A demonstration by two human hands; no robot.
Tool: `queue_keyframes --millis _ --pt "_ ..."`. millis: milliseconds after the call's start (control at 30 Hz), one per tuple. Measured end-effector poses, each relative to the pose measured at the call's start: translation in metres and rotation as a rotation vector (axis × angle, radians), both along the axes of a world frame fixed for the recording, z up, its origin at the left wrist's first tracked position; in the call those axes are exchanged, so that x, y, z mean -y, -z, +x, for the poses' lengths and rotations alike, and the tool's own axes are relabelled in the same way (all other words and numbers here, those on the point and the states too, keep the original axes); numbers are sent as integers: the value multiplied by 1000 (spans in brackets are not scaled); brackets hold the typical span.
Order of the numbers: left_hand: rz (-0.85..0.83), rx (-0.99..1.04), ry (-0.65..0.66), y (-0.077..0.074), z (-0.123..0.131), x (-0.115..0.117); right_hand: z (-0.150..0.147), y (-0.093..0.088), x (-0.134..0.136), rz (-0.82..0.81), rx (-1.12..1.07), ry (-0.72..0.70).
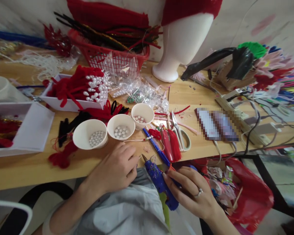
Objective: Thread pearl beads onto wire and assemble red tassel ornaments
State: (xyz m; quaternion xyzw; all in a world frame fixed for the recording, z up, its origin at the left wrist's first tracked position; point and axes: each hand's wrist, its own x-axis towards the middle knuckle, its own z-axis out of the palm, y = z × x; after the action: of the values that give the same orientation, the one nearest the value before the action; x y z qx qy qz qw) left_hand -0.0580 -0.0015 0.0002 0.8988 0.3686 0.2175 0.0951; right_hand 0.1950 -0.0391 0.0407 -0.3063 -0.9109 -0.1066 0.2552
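Observation:
My right hand (191, 187) is wrapped round a blue hot glue gun (158, 179), whose nozzle points up and left toward my other hand. Fine glue strands cling around its front end. At the table's front edge, my left hand (119, 166) has its fingers curled closed; whatever may be between the fingertips is hidden. Just beyond it stand three white paper cups: one (84, 130) with white pearl beads, a middle one (112, 122) with larger white beads, and one (143, 111) with a few reddish-white beads. A blue pen (156, 148) lies beyond the glue gun.
Scissors (182, 135) and a red tassel (175, 145) lie right of the cups. White boxes (36, 127) hold red fuzzy stems. Behind are a red basket (93, 60) and a white mannequin head (178, 45). Phones (208, 125), a power strip (244, 120) and a red-lined bin (252, 192) are rightward.

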Motion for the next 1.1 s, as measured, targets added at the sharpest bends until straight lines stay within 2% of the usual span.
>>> queue_keyframes --millis 533,767,900,1000,1100 --pt "-61 61 -12 -1 -2 -1 9 -4 -9 -117 93 -108" --pt "-79 84 -9 -1 -1 -1 19 10 0 -82 5 -16" --pt "-73 67 -8 0 -1 -1 14 11 3 -72 -43 -22" --pt "-81 50 -13 0 -1 0 6 5 -3 -115 6 -76" --pt "-83 56 -15 -1 -1 -1 4 5 -6 -132 16 -71"
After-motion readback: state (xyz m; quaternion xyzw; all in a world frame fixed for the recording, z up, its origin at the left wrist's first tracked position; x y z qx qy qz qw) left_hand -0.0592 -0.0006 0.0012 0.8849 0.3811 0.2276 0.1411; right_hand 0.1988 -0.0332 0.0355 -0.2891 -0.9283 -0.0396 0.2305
